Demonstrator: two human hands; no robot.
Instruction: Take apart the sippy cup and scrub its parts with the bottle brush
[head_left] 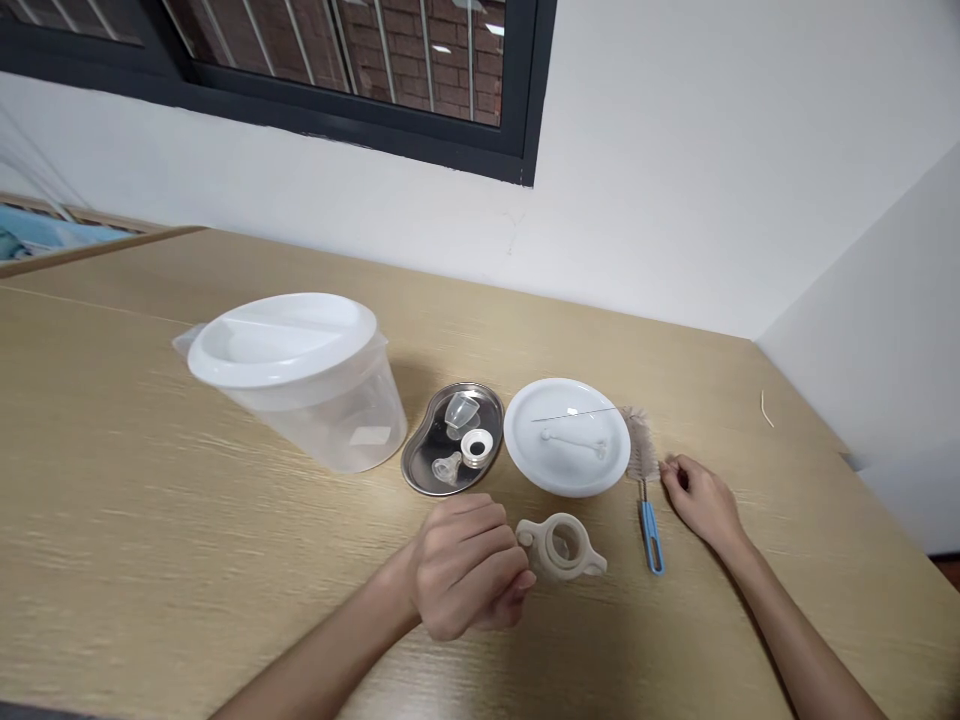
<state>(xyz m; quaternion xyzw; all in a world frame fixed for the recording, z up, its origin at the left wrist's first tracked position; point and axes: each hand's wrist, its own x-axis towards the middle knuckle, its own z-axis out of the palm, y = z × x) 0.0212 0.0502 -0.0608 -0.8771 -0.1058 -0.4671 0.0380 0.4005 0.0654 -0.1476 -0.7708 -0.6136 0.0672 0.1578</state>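
Observation:
My left hand point(472, 565) is closed round one handle of a beige two-handled bottle point(564, 550), whose open mouth faces up. My right hand point(701, 495) rests on the table with curled fingers, its fingertips at the bristles of a bottle brush point(641, 450) with a blue handle; whether it grips anything is too small to tell. A white bowl point(525, 465) stands ahead of the bottle, with a thin wire brush and a small pale tool on it. To its left, a kidney-shaped steel tray point(420, 465) holds a clear cap, a white ring and a clear teat.
A large translucent pitcher point(345, 425) with a white lid stands to the left of the tray. A small bent pale strip point(766, 409) lies at the right on the wooden table point(187, 520). Behind are a white wall and a window.

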